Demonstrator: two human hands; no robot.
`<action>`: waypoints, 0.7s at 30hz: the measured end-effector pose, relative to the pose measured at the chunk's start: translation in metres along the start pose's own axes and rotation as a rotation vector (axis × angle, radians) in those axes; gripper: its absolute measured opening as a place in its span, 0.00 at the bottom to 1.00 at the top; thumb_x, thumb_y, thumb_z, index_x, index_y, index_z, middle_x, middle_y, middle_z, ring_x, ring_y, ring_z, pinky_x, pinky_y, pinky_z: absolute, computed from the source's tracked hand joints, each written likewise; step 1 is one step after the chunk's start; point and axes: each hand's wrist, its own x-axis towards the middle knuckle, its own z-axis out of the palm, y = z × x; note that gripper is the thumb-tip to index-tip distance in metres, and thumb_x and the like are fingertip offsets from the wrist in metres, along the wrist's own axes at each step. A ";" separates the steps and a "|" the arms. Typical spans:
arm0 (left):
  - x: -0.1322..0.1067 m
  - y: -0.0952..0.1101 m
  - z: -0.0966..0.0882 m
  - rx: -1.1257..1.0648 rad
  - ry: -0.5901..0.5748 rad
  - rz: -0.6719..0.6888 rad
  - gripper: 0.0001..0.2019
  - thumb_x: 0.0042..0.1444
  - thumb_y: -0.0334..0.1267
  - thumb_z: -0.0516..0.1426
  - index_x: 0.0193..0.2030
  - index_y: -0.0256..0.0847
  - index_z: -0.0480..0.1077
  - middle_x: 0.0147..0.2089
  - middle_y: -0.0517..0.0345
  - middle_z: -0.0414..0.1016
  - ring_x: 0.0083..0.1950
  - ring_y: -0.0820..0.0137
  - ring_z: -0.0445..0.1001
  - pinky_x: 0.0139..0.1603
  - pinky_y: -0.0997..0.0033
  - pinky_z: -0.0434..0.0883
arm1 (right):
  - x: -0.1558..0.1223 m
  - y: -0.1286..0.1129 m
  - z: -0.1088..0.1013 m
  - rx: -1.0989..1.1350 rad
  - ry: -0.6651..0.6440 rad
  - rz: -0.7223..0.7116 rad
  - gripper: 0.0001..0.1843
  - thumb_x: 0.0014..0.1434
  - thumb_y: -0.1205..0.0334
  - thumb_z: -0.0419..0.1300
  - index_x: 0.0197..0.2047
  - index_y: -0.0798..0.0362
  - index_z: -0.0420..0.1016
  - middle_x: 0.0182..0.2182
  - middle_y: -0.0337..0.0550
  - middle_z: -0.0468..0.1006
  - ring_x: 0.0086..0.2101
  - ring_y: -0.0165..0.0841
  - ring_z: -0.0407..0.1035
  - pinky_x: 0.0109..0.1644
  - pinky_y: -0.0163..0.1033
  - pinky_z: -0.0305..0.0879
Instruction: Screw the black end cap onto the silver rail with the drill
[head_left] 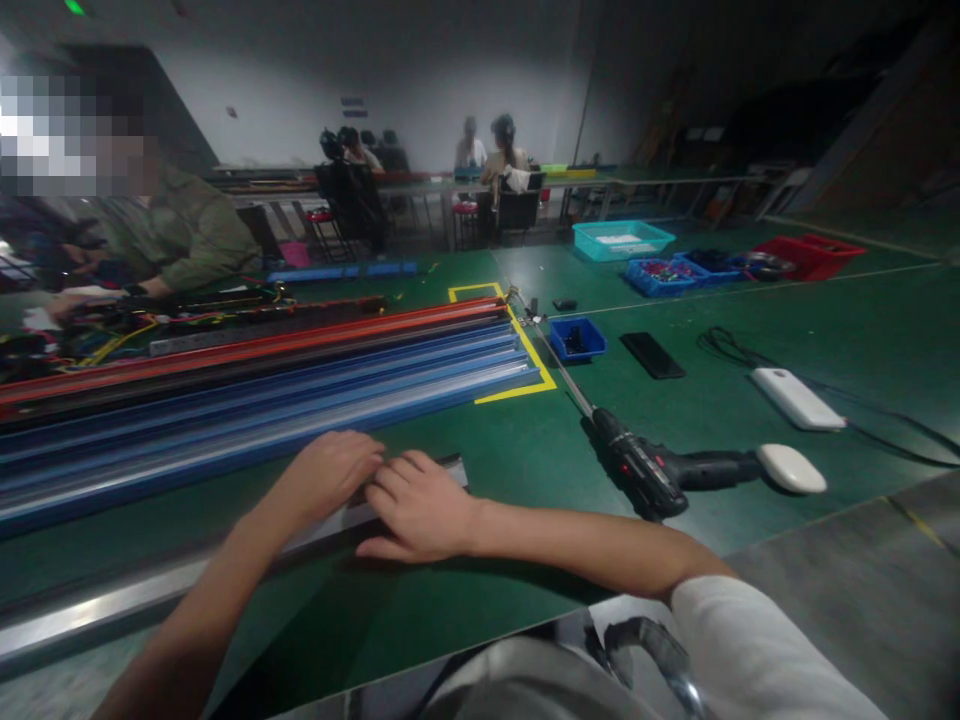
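Observation:
A long grey metal rail (150, 590) lies across the near edge of the green table, its end near the middle. Both my hands rest on that end. My left hand (330, 475) lies on top with its fingers curled down over the rail. My right hand (416, 510) sits beside it, fingers bent and pressed onto the rail, fingertips meeting those of the left hand. What lies under the fingers is hidden.
A stack of long blue and red rails (262, 385) lies behind, ending in a yellow-taped square (525, 350). A cordless drill (660, 470) with a long bit lies to the right, by a phone (652, 355), white devices (795, 400) and a blue parts bin (576, 340). A person (150, 240) sits at left.

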 end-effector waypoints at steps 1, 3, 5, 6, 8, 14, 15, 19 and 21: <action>0.009 0.005 0.003 -0.018 -0.036 0.020 0.23 0.73 0.41 0.43 0.50 0.40 0.79 0.50 0.48 0.84 0.50 0.60 0.80 0.53 0.56 0.72 | -0.008 0.010 -0.014 -0.006 -0.015 0.019 0.31 0.74 0.38 0.41 0.49 0.49 0.78 0.49 0.49 0.81 0.50 0.46 0.70 0.56 0.50 0.63; 0.022 0.015 0.012 -0.069 -0.058 0.021 0.23 0.75 0.44 0.43 0.56 0.41 0.77 0.54 0.50 0.83 0.53 0.61 0.79 0.56 0.58 0.72 | -0.026 0.040 -0.042 -0.039 -0.069 0.157 0.29 0.74 0.38 0.40 0.50 0.43 0.77 0.50 0.44 0.81 0.51 0.45 0.70 0.56 0.48 0.64; 0.027 0.024 0.021 -0.106 -0.054 0.021 0.24 0.74 0.50 0.47 0.65 0.42 0.71 0.58 0.49 0.81 0.56 0.61 0.79 0.57 0.59 0.71 | -0.049 0.084 -0.068 -0.128 -0.083 0.475 0.28 0.73 0.38 0.43 0.48 0.46 0.78 0.49 0.47 0.82 0.51 0.46 0.70 0.56 0.48 0.63; 0.029 0.028 0.026 -0.119 -0.059 0.029 0.24 0.73 0.51 0.48 0.67 0.42 0.70 0.58 0.49 0.81 0.55 0.61 0.79 0.56 0.60 0.71 | -0.062 0.108 -0.079 -0.173 -0.072 0.595 0.27 0.75 0.43 0.43 0.50 0.51 0.78 0.51 0.55 0.80 0.52 0.50 0.69 0.58 0.52 0.62; 0.030 0.033 0.032 -0.120 -0.073 0.049 0.22 0.73 0.51 0.50 0.63 0.43 0.74 0.51 0.50 0.82 0.50 0.62 0.79 0.51 0.62 0.71 | -0.089 0.159 -0.100 -0.248 -0.060 0.836 0.23 0.75 0.52 0.46 0.55 0.59 0.75 0.52 0.65 0.79 0.54 0.54 0.70 0.57 0.55 0.62; 0.032 0.041 0.031 -0.072 -0.099 0.088 0.19 0.74 0.43 0.49 0.40 0.38 0.78 0.39 0.52 0.80 0.40 0.65 0.74 0.44 0.65 0.65 | -0.141 0.270 -0.124 -0.276 -0.201 1.319 0.26 0.73 0.51 0.52 0.60 0.64 0.73 0.51 0.69 0.80 0.50 0.55 0.77 0.49 0.50 0.72; 0.032 0.041 0.030 -0.065 -0.089 0.103 0.18 0.74 0.43 0.50 0.40 0.38 0.78 0.39 0.53 0.80 0.40 0.64 0.73 0.44 0.65 0.64 | -0.143 0.281 -0.123 -0.274 -0.228 1.355 0.27 0.73 0.49 0.53 0.60 0.64 0.73 0.52 0.69 0.80 0.51 0.55 0.77 0.49 0.50 0.73; 0.028 0.039 0.027 -0.034 -0.030 0.135 0.19 0.74 0.42 0.50 0.40 0.38 0.79 0.38 0.53 0.81 0.40 0.65 0.72 0.44 0.65 0.62 | -0.136 0.307 -0.113 -0.271 -0.312 1.418 0.29 0.72 0.46 0.54 0.58 0.65 0.77 0.55 0.71 0.79 0.55 0.55 0.76 0.53 0.51 0.73; 0.024 0.036 0.025 -0.009 -0.018 0.130 0.19 0.74 0.41 0.50 0.38 0.38 0.79 0.37 0.53 0.81 0.39 0.65 0.72 0.44 0.65 0.62 | -0.129 0.312 -0.107 -0.283 -0.336 1.425 0.29 0.72 0.48 0.55 0.58 0.66 0.78 0.55 0.72 0.78 0.55 0.55 0.76 0.54 0.51 0.73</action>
